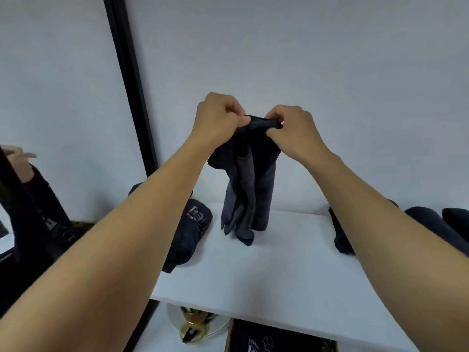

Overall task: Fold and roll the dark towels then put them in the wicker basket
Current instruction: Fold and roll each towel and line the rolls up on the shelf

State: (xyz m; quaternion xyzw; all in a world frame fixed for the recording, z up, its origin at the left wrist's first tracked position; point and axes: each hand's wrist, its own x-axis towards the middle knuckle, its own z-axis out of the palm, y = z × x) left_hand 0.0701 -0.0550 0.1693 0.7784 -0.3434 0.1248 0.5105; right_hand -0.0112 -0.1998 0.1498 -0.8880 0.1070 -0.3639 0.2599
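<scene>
A dark grey towel [247,194] hangs bunched above the white shelf [274,265], its lower end just touching the surface. My left hand [218,118] pinches its top edge on the left. My right hand [294,128] pinches the same edge on the right, close beside the left. Another dark towel with a printed logo [189,237] lies folded on the shelf to the left, partly under my left forearm. More dark towels [431,224] lie at the shelf's right end behind my right arm. The wicker basket [229,336] shows at the bottom edge with dark cloth inside.
A mirror with a black frame [132,85] stands at the left and reflects a raised hand and dark cloth. Below the shelf's front edge sits a round glass and gold object [193,323]. A plain white wall rises behind the shelf.
</scene>
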